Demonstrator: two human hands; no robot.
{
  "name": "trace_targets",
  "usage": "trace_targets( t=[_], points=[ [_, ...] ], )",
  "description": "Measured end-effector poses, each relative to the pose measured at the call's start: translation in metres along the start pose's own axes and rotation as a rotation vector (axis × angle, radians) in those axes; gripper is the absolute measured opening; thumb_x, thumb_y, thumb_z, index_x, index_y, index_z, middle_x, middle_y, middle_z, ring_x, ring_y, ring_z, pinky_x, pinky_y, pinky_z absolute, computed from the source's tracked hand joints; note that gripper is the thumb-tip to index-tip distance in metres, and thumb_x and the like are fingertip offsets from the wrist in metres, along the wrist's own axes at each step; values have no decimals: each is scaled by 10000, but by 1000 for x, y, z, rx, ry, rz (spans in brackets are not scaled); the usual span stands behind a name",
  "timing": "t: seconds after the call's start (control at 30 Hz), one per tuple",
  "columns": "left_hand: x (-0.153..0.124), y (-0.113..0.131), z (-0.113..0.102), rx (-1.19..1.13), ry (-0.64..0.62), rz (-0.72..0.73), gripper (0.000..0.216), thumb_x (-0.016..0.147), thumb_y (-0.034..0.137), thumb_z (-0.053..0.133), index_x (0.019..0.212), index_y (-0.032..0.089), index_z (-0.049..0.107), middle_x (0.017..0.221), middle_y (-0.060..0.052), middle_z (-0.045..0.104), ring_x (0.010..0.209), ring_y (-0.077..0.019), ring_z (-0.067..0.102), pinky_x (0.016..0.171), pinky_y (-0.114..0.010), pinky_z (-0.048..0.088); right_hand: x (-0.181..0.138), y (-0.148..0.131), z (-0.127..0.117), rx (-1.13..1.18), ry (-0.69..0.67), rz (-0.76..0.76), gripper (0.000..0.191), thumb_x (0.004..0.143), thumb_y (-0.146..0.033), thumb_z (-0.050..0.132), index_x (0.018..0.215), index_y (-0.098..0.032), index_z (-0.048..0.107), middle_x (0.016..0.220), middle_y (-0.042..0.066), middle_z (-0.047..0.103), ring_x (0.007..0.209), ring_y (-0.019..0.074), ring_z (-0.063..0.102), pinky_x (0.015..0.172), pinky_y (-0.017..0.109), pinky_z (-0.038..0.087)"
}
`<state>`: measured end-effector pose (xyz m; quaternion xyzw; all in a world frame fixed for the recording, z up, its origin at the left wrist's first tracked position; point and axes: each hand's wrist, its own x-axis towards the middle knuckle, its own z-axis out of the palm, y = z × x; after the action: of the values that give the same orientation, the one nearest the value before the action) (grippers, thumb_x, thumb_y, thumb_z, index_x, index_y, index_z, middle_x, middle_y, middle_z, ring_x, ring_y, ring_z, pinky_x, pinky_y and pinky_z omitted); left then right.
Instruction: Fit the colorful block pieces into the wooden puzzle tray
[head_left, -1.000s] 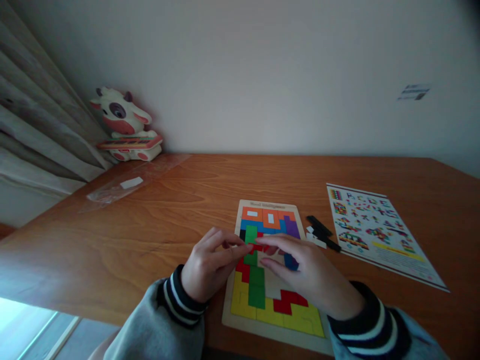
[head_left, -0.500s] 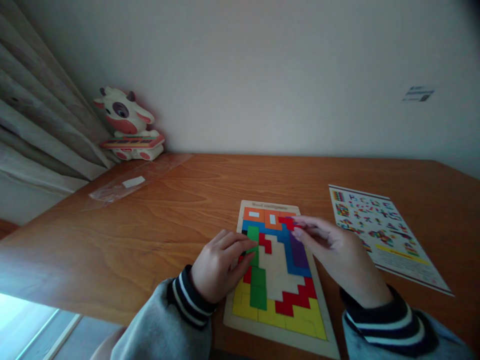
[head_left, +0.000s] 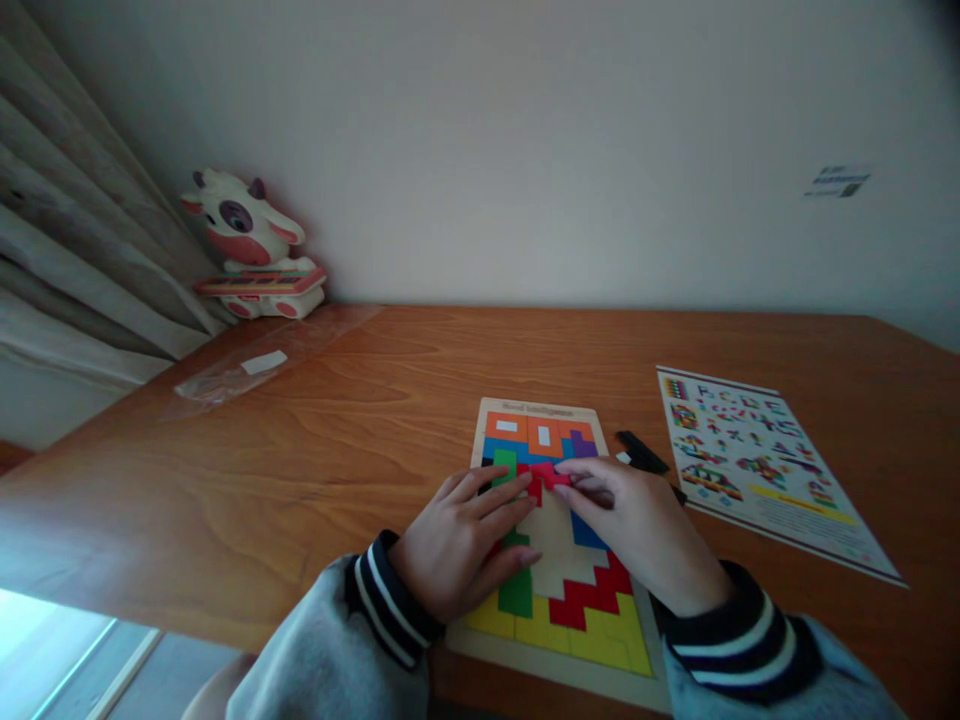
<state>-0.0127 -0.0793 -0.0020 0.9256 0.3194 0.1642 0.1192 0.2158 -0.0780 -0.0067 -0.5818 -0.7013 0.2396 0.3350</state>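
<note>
A wooden puzzle board [head_left: 487,640] lies near the front edge of the desk, partly filled with coloured block pieces. My left hand [head_left: 465,545] rests flat on the board's left side, fingers stretched over the green and red pieces. My right hand [head_left: 637,530] pinches a small red piece [head_left: 551,474] over the board's upper middle, where bare wood shows. Both wrists wear grey sleeves with striped cuffs.
A printed pattern sheet [head_left: 750,460] lies to the right of the board. Loose black and white pieces [head_left: 641,455] sit between board and sheet. A cow toy [head_left: 247,250] stands at the back left by a curtain, next to a clear plastic bag [head_left: 255,365].
My right hand has come back from the board's upper right to its upper middle with a red piece in its fingers. My left hand has flattened and slid slightly right.
</note>
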Motion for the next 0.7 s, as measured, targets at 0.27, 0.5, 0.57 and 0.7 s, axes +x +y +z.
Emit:
trace_targets(
  t=[0.27,0.5,0.57,0.7],
  points=[
    [0,2,5,26,-10,-30,502,940,508,487,1350,220,512,1395,-82,538,1313,-287,429,1081,-501,376,1,5,0,-304,9,-133,175,881,-267,567,909,-209,730,880,60,719,698,185,686,674,342,574],
    [-1,3,5,49,-16,-33,543,935,543,473,1371,221,487,1424,-78,506,1328,-291,408,1102,-503,346,-2,0,-1,-391,-102,-227,206,926,-236,529,992,-228,723,895,51,633,774,179,640,734,345,541],
    [0,3,5,47,-31,-37,538,935,535,477,1368,215,489,1427,-76,503,1323,-295,409,1095,-510,354,-3,-1,-2,-417,-147,-240,219,938,-235,507,962,-227,725,871,45,605,762,177,619,721,344,528],
    [0,3,5,49,-18,-34,515,932,524,491,1346,218,513,1397,-87,530,1310,-290,422,1084,-499,370,-4,-3,-4,-442,-203,-256,280,967,-253,443,938,-215,719,833,42,577,727,173,596,697,339,511]
  ],
)
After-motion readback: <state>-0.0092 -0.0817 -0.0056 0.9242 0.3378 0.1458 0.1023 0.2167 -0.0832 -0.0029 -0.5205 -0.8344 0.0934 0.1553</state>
